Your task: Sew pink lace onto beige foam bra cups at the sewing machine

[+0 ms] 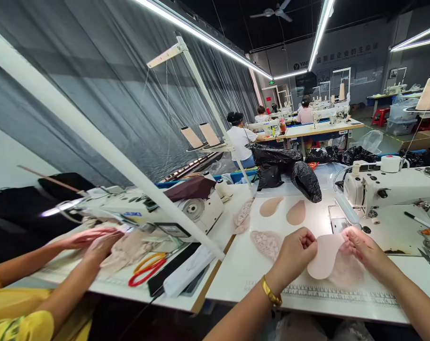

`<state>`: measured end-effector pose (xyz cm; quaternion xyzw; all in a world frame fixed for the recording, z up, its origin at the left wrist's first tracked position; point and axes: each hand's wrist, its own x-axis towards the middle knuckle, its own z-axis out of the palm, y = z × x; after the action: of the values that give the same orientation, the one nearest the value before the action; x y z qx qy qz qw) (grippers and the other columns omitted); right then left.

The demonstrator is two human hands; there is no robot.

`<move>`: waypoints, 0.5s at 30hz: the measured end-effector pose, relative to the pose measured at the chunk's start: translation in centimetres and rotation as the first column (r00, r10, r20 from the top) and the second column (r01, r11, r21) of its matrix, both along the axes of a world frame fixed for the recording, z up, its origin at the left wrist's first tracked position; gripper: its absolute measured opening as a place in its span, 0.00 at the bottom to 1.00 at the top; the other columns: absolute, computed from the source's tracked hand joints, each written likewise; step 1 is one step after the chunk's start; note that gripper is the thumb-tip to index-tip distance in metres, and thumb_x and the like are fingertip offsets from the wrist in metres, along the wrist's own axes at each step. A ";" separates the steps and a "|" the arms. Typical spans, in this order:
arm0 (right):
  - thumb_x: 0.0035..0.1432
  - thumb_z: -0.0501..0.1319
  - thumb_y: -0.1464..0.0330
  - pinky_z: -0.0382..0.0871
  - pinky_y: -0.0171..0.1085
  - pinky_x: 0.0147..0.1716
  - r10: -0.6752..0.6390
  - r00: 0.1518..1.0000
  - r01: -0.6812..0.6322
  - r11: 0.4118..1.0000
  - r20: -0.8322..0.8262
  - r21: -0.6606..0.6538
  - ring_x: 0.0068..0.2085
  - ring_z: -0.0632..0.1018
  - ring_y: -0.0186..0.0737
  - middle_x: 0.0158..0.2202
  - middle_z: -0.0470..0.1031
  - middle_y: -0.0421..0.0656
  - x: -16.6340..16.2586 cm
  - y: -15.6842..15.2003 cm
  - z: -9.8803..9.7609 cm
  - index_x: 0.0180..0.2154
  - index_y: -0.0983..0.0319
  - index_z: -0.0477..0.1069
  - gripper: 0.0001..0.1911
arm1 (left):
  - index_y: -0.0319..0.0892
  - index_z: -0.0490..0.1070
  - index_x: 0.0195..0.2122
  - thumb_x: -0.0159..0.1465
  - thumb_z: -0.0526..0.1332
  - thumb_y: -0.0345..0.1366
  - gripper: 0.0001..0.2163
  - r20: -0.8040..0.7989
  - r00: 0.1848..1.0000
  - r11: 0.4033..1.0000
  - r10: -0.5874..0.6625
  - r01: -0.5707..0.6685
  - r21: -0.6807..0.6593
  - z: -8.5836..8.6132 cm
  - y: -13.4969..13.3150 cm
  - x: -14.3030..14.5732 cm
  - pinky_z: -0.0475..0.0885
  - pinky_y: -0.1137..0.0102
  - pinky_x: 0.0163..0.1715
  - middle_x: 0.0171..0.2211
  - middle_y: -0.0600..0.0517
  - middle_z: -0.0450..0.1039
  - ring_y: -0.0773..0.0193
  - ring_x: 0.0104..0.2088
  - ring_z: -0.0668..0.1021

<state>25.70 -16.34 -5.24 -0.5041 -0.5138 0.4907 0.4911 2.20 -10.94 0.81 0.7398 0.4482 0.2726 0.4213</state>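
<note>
A pale pink teardrop-shaped pad (323, 260) is held up above the front of the table. My left hand (296, 251) pinches its left edge between thumb and fingers. At the pad's narrow upper right end, my right hand (360, 244) has its fingertips closed on it. Beneath lies a sheer pink fabric piece (348, 272); whether my right hand also touches it I cannot tell. Left of my hands rests a lace cup piece (266, 243). Two beige teardrop pads, a left one (271, 207) and a right one (296, 213), lie farther back.
A sewing machine (396, 189) stands at right, with a pen (423, 221) on its bed. Along the front runs a printed ruler (343, 296). Black plastic bags (282, 161) lie at the back. A co-worker's hands (97, 241) work at the left machine, near red-and-orange-handled scissors (147, 269).
</note>
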 end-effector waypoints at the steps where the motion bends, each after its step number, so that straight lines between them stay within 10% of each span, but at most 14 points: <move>1: 0.68 0.55 0.39 0.70 0.42 0.42 0.003 1.000 -0.003 1.000 0.023 0.018 0.40 0.75 0.45 0.37 0.73 0.42 -0.1 -0.1 0.1 0.39 0.57 0.72 0.28 | 0.42 0.70 0.32 0.61 0.60 0.36 0.04 0.020 1.000 0.999 -0.001 0.002 -0.038 -0.2 -0.5 0.3 0.67 0.72 0.27 0.27 0.54 0.73 0.64 0.29 0.76; 5: 0.67 0.62 0.43 0.66 0.39 0.37 0.014 0.993 -0.021 0.998 0.116 0.061 0.35 0.70 0.41 0.31 0.67 0.37 -0.9 -0.9 0.8 0.37 0.57 0.71 0.24 | 0.42 0.72 0.38 0.61 0.63 0.37 0.06 -0.044 0.998 0.995 -0.049 0.052 0.081 0.2 -0.8 1.3 0.73 0.65 0.39 0.36 0.49 0.77 0.56 0.38 0.79; 9: 0.69 0.62 0.47 0.64 0.38 0.35 0.079 0.975 -0.100 0.991 0.207 0.092 0.34 0.69 0.40 0.30 0.69 0.37 -1.4 -2.0 2.4 0.36 0.57 0.73 0.21 | 0.44 0.69 0.60 0.57 0.73 0.41 0.30 -0.037 0.896 0.882 -0.443 0.443 0.160 1.5 0.6 1.6 0.69 0.57 0.60 0.60 0.42 0.73 0.48 0.60 0.73; 12: 0.71 0.59 0.50 0.67 0.39 0.35 0.022 0.932 -0.094 0.978 0.361 0.184 0.33 0.73 0.42 0.31 0.75 0.40 -1.1 -2.7 3.8 0.37 0.56 0.76 0.18 | 0.44 0.72 0.52 0.59 0.73 0.40 0.22 -0.030 0.755 0.753 -0.655 0.648 -0.113 1.9 2.2 1.8 0.75 0.68 0.41 0.42 0.52 0.77 0.59 0.42 0.80; 15: 0.72 0.59 0.56 0.71 0.40 0.32 -0.287 0.845 0.073 0.898 0.451 0.434 0.32 0.77 0.44 0.34 0.79 0.42 -0.8 -3.1 4.2 0.41 0.53 0.77 0.12 | 0.43 0.71 0.39 0.63 0.66 0.35 0.06 -0.175 0.813 0.829 -0.555 0.559 -0.033 1.8 3.4 1.6 0.66 0.74 0.26 0.29 0.58 0.71 0.67 0.28 0.74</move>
<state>24.87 -19.48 -1.08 -0.5502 -0.6624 0.1766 0.4768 3.77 -7.52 2.64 0.8640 0.2449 0.0750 0.4335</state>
